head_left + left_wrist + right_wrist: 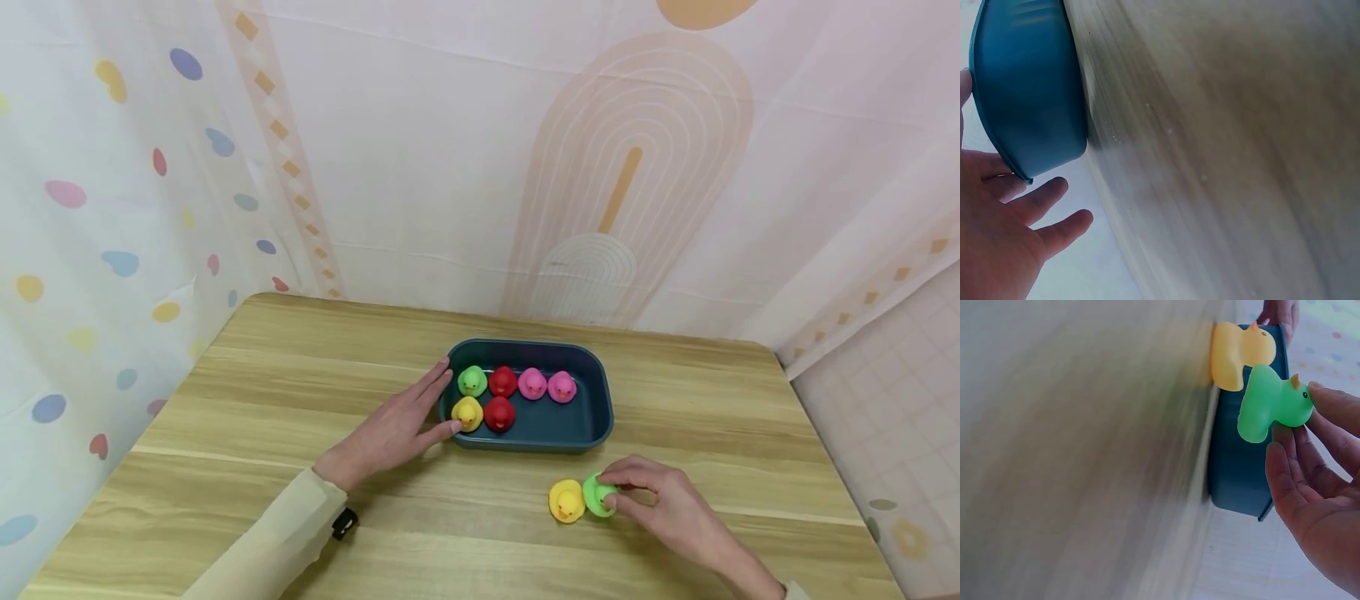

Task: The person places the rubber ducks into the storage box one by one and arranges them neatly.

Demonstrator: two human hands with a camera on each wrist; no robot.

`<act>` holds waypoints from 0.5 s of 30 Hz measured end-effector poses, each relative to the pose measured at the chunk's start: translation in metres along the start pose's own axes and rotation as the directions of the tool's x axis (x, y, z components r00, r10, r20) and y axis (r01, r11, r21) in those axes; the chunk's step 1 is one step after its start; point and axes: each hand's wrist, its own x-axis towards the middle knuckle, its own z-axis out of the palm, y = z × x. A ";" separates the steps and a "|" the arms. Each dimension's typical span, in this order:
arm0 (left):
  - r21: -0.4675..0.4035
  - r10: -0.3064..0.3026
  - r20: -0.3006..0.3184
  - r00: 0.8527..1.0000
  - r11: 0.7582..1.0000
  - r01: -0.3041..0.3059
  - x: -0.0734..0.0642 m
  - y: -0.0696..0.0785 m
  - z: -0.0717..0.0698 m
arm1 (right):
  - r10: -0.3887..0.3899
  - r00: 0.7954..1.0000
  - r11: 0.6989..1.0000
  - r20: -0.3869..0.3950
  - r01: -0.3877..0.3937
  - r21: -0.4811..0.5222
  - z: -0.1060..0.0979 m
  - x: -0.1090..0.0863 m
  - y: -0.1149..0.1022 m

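Observation:
A dark teal tray (581,422) holds small rubber ducks in two rows: a green duck (472,381), a red duck (502,381) and two pink ducks (532,383) at the back, a yellow duck (467,413) and another red duck (499,413) in front. My left hand (390,433) rests against the tray's left end, fingers extended along the side and thumb at the front corner. Before the tray, my right hand (667,504) pinches a green duck (1266,403) by its head, between thumb and fingers. Just left of it stands a yellow duck (566,502).
Everything stands on a wood-grain table (337,350). A patterned white curtain (435,167) hangs along the table's back and left edges. At the right is a pale, grid-patterned surface (885,392).

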 end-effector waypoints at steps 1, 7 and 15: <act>-0.004 0.000 -0.001 1.000 1.000 0.000 0.000 0.000 0.000 | -0.011 1.000 1.000 -0.012 0.011 -0.008 0.000 0.001 -0.001; -0.015 -0.004 -0.002 1.000 1.000 0.003 -0.001 0.000 0.000 | -0.025 0.996 0.997 -0.087 0.019 -0.073 0.000 0.005 -0.007; -0.019 -0.013 0.015 1.000 1.000 0.013 -0.001 0.001 -0.001 | 0.015 0.990 1.000 -0.138 -0.017 -0.016 -0.002 0.013 -0.015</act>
